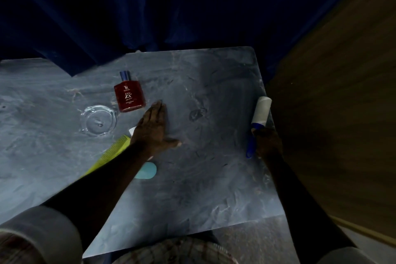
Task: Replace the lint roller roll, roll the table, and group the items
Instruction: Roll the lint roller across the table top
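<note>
My right hand (267,142) is shut on the blue handle of the lint roller (260,113), whose white roll lies on the grey marbled table (203,188) near its right edge. My left hand (153,128) rests flat on the table, palm down, fingers apart and holding nothing. Just beyond its fingertips a red perfume bottle (129,94) with a blue cap lies flat. A clear glass ashtray (99,120) sits to the left. A yellow-green comb (109,153) and a light blue oval item (146,170) lie partly under my left forearm.
A dark blue curtain (171,17) hangs behind the table's far edge. A brown wooden panel (342,103) stands close along the right side. A small white item (132,129) peeks out beside my left wrist.
</note>
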Available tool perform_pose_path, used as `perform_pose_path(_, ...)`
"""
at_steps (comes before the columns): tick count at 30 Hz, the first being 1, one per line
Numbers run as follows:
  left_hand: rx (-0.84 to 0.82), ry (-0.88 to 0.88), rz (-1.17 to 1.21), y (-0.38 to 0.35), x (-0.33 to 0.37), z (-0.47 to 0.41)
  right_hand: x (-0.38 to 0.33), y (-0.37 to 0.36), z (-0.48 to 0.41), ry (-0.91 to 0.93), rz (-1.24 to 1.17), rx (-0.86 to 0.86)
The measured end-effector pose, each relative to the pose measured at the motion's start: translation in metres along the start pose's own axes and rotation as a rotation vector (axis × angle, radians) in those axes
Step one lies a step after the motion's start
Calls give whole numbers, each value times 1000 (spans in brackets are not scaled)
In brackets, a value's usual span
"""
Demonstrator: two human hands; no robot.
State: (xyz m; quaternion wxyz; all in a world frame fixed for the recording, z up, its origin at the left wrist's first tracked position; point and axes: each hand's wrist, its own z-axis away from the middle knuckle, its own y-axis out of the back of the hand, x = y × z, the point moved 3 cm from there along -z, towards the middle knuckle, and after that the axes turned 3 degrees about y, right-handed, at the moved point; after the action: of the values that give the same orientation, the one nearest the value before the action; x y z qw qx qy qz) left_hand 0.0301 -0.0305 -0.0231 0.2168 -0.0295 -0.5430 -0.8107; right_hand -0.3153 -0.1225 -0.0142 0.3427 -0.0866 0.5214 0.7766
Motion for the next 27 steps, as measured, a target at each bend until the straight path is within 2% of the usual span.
perform_pose_path(4,-9,2,3,1,-2,0,7,3,-3,-75,-21,13)
perform_pose_path(11,-2,9,2,4,-4,4,-26,-17,4,136,159,-77)
perform_pose_path(21,24,27,1,2,-3,4,-113,-97,35,378,347,-189)
perform_pose_path(27,17,46,-20,3,-4,4,-141,-129,61,521,475,-252)
